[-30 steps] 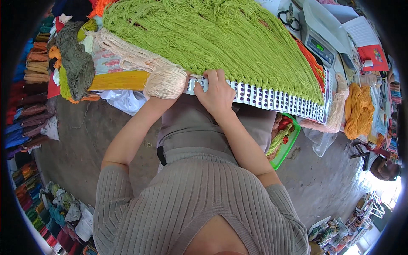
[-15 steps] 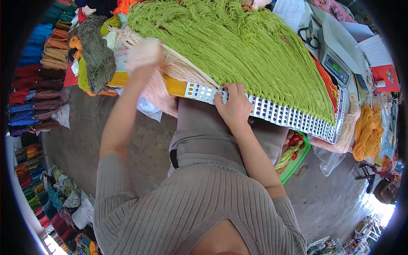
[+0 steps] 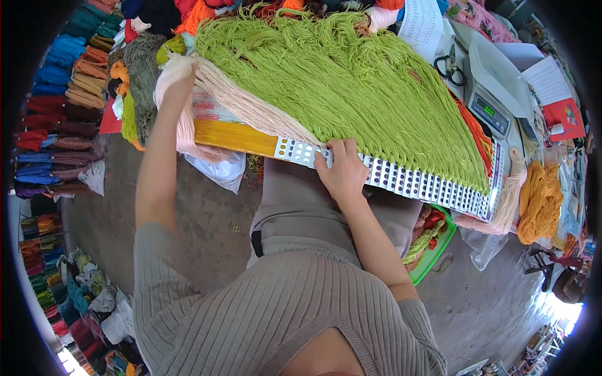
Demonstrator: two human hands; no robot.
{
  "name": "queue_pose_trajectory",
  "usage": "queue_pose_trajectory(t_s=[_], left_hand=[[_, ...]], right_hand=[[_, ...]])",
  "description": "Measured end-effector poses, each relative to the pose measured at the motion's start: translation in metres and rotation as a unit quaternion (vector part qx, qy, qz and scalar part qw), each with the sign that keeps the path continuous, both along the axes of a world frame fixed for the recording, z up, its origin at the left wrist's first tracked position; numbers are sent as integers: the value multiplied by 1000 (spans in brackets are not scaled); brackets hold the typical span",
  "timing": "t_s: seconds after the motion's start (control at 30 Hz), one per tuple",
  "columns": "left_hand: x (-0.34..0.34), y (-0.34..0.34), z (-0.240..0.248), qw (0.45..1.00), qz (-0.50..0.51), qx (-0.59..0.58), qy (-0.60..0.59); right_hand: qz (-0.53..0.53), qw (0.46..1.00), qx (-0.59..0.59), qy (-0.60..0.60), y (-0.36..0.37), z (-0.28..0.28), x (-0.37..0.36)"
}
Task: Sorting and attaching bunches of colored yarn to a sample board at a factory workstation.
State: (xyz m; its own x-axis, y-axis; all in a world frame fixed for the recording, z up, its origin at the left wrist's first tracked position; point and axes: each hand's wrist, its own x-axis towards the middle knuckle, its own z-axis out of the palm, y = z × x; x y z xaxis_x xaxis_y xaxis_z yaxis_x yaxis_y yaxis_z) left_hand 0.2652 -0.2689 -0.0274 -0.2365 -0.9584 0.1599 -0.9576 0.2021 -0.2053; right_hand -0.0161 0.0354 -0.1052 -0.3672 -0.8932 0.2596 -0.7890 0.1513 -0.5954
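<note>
**Drawing the cream strands through the perforated strip**

Right now my left hand (image 3: pixel 177 74) is raised at the far left of the table, clenched around a thick bundle of cream-pink yarn strands (image 3: pixel 251 109) that runs slantwise from my fist down to the long white perforated metal strip (image 3: pixel 401 180) at the table's near edge. My right hand (image 3: pixel 342 168) lies on that strip, fingers pressing down where the cream bundle meets the holes; it pins rather than grips anything.

To do this pull well, I judge the strip has to be kept flat and steady under my right palm while the left draws the strands taut and even, so nothing slackens or snags on the neighbouring wide sheet of lime-green yarn (image 3: pixel 351 81) already fanned across the table.

Beyond that, a yellow wooden board (image 3: pixel 232 136) shows under the cream strands, with a crumpled white plastic bag (image 3: pixel 222 170) hanging just below it. A grey weighing scale (image 3: pixel 492 94) and black scissors (image 3: pixel 450 70) sit at the right, near a red card (image 3: pixel 564 116) and white paper sheets (image 3: pixel 549 75). A green plastic basket (image 3: pixel 439 247) of mixed yarn sits below the table edge, and orange yarn hanks (image 3: pixel 538 200) hang at the right.
</note>
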Motion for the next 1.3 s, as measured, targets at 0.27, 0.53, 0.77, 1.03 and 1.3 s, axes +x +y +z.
queue_pose_trajectory(t_s=[0.27,0.53,0.77,1.03,1.3], left_hand=[[-71,201,-4,257,-111,504,817],[-130,232,7,143,-166,581,784],[-145,242,13,159,-233,612,739],[-143,242,14,178,-213,583,763],[-141,242,22,136,-152,604,770]], right_hand=[[5,983,-5,-182,1,8,-7],[81,856,-15,-511,20,46,0],[175,750,11,-638,24,61,1],[137,668,-18,-731,25,54,-5],[82,878,-50,-469,34,38,-6]])
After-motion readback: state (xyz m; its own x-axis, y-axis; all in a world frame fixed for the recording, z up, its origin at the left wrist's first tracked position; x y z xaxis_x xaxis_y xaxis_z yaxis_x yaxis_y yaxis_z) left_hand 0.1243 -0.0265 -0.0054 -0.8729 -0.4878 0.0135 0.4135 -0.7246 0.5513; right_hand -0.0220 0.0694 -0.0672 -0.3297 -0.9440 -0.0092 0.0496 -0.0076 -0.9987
